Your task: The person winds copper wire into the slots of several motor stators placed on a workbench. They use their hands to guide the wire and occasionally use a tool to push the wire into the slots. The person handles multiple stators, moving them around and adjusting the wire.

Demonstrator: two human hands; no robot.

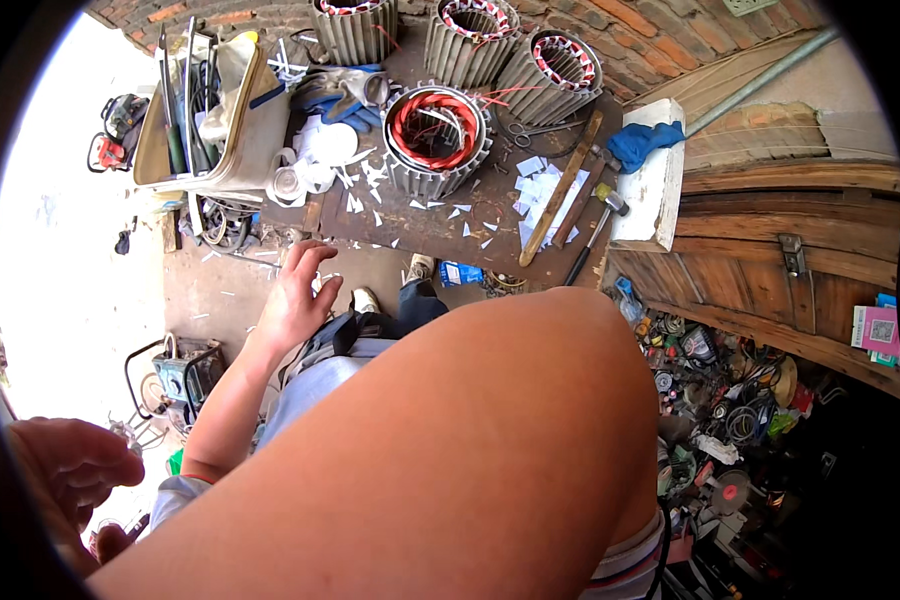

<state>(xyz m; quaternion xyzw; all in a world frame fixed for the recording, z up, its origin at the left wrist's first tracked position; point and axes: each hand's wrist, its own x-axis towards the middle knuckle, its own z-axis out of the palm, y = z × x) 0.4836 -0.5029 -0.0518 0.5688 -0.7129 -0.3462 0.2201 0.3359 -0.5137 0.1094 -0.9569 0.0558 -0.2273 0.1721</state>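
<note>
left hand [298, 292]: fingers spread, empty, near counter [440, 235] edge | right hand: unseen, cannot tell | stator [437, 140]: on counter

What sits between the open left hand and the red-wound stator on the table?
Head view: only white paper scraps on the brown tabletop lie between the left hand and the stator.

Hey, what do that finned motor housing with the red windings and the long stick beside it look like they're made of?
The finned motor stator looks like cast metal, dull grey with ribbed sides; its windings look like red-coated wire, probably copper. The long stick looks like bare, pale, matte wood.
</note>
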